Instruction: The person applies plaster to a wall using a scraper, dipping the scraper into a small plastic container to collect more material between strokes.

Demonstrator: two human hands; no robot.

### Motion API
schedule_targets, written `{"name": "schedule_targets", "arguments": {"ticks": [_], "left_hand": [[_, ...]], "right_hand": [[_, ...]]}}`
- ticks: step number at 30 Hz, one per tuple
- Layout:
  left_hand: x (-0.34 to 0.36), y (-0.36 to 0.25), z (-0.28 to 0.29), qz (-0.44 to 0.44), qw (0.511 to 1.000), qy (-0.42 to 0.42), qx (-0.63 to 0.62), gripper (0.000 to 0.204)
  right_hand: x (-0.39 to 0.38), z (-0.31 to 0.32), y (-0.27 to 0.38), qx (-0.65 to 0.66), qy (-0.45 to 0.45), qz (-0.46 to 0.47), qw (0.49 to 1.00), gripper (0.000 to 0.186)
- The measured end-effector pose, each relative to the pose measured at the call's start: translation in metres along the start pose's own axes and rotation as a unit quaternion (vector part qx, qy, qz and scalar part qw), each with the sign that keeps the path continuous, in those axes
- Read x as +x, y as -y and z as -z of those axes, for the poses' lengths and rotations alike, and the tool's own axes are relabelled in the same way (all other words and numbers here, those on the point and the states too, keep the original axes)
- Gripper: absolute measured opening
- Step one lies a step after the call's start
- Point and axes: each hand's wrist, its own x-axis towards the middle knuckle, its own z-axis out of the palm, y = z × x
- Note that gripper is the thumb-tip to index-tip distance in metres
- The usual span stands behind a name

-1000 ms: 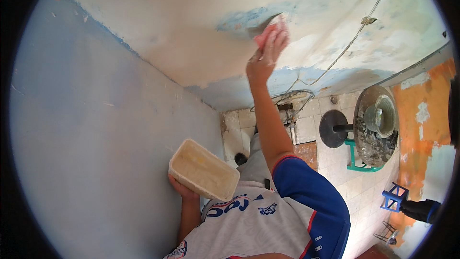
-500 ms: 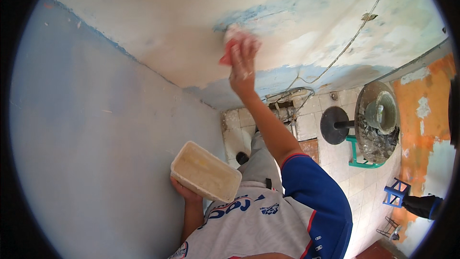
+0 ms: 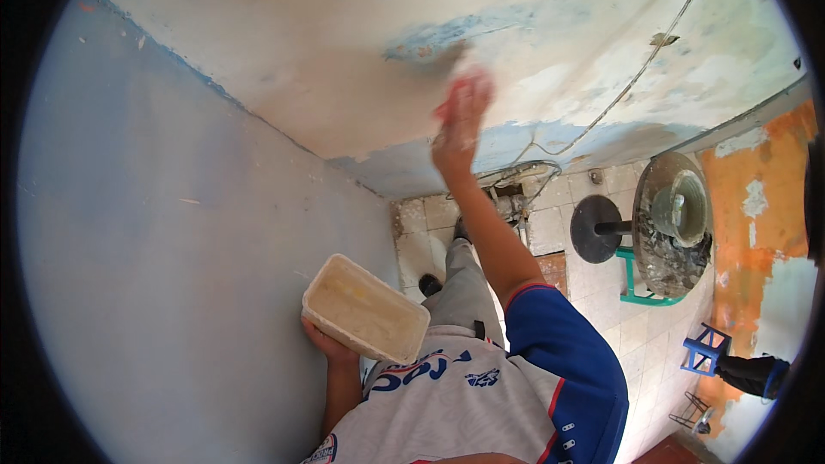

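Observation:
My left hand holds a rectangular cream-coloured plastic tub from below and the side, in front of my chest. A thin pale layer of paste shows inside it. My right arm reaches up to the wall ahead, and its hand grips a red, white-smeared tool. Motion blurs this red tool, so its exact kind is unclear. It is close to or touching the patchy cream wall, just below a bare blue patch.
A blue-grey wall stands close on my left. A cable runs down the wall ahead to pipes near the tiled floor. At right are a round table with a bucket, a green stool and a blue stool.
My right hand has moved right and slightly down along the wall with the red tool. The left hand and tub stay nearly in place.

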Motion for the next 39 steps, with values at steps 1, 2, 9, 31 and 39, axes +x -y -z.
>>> {"name": "schedule_targets", "arguments": {"ticks": [1,2,9,31,39], "left_hand": [[0.000,-0.001,0.000,-0.008,1.000,0.017,0.000,0.079],[-0.001,-0.002,0.000,-0.004,1.000,-0.003,0.005,0.079],[0.001,0.000,-0.009,0.006,1.000,0.007,-0.012,0.079],[0.000,-0.001,-0.012,-0.010,1.000,0.012,0.009,0.076],[0.005,-0.003,-0.006,0.011,0.999,0.024,0.022,0.081]], "right_hand": [[0.009,0.004,-0.004,-0.027,-0.040,-0.084,0.995,0.060],[0.015,0.009,-0.005,-0.059,-0.082,-0.167,0.981,0.055],[0.008,0.009,0.028,0.059,0.074,-0.061,0.994,0.071],[0.011,0.015,-0.056,-0.090,-0.035,-0.143,0.985,0.051],[-0.049,-0.004,0.038,0.069,0.034,-0.190,0.979,0.062]]}}
